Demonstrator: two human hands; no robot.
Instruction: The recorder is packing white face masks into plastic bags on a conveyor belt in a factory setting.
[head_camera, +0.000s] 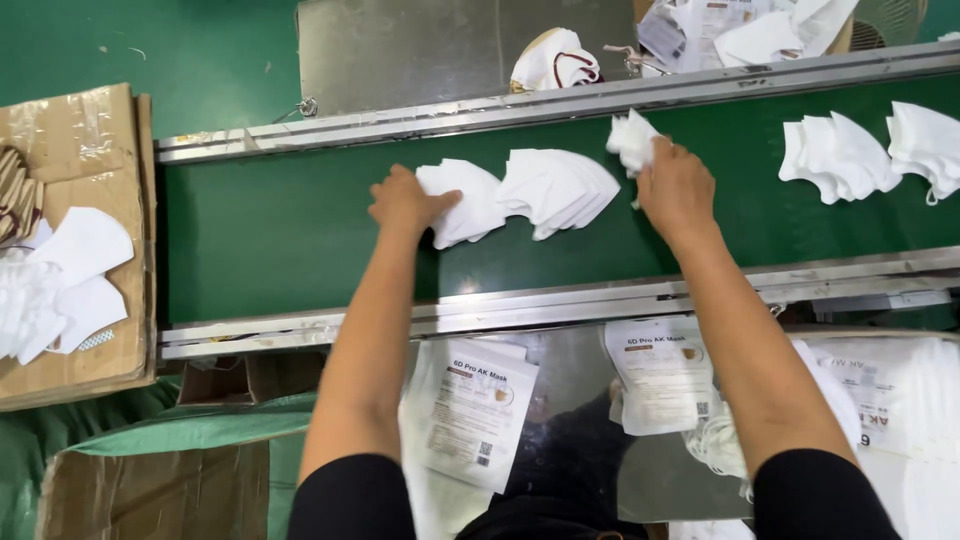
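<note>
A fanned stack of white folded masks lies on the green conveyor belt. My left hand rests on the left end of this stack, fingers on the outermost mask. My right hand is closed on a small bunch of white masks near the belt's far rail. Further right on the belt lie two more fanned mask piles.
White printed pouches lie on the steel table below the belt's near rail. A cardboard box with loose masks stands at the left. A metal plate and more masks lie beyond the far rail.
</note>
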